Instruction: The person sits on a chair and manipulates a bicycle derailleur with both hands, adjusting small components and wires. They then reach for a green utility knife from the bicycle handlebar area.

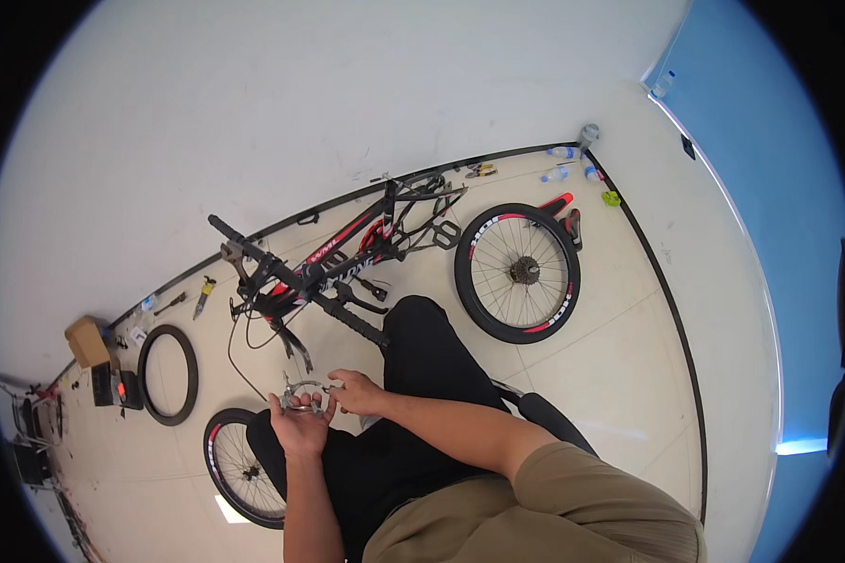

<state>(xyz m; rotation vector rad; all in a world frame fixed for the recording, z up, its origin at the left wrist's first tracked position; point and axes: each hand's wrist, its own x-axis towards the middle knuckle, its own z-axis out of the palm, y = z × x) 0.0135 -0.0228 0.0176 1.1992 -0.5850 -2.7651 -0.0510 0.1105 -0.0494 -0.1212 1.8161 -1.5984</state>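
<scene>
A silver bicycle brake caliper [299, 405] with curved arms rests in my left hand [300, 428], which is palm up with its fingers curled round it. From the right, my right hand [355, 392] pinches the caliper's right side between thumb and fingers. A thin dark cable loops from the handlebar [300, 280] down toward the caliper; its end at my fingers is too small to make out. Just beyond my hands lies the black and red bicycle frame [347, 251], wheels off, its fork [293, 342] pointing toward me.
A wheel with a cassette [518, 272] lies to the right, beside a red and black saddle [559, 205]. Another wheel [244, 464] is by my left knee. At left are a loose tyre [168, 375], a cardboard box [87, 342] and tools. Bottles [555, 174] stand near the corner.
</scene>
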